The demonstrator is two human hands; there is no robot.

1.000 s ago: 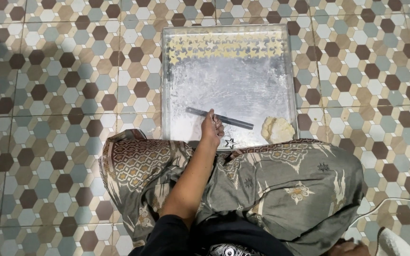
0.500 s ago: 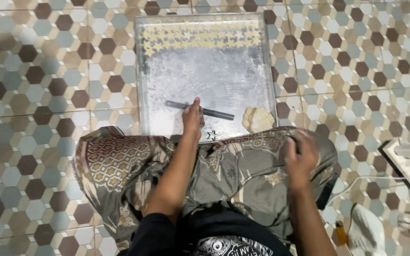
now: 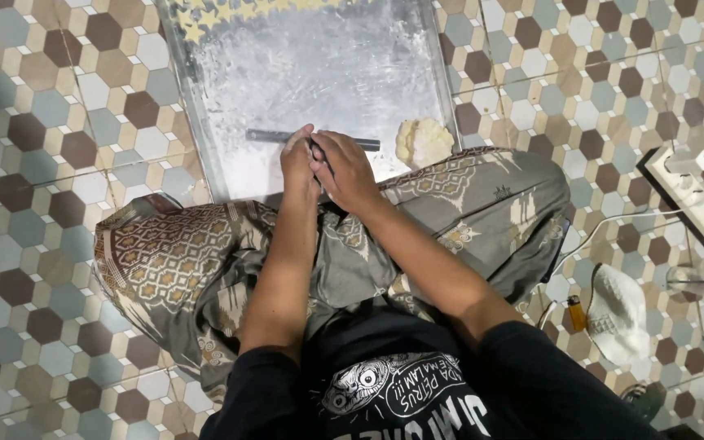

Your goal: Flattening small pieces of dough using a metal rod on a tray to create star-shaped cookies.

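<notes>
- A thin grey rod [image 3: 313,139] is lying on the floured tray [image 3: 205,147], near the dough [image 3: 423,142].
- Its long axis is running left-right.
- The left hand [image 3: 298,165] and right hand [image 3: 345,169] are meeting over it, fingers curled; whether they are gripping it, I cannot tell.

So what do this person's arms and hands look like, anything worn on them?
Both forearms are bare below black sleeves pushed up near the elbows. The left hand and right hand wear no gloves; no rings, watch or bracelets show from this view.

No packages, signs or screens in view; only a white round print [image 3: 393,391] on the black shirt.
</notes>
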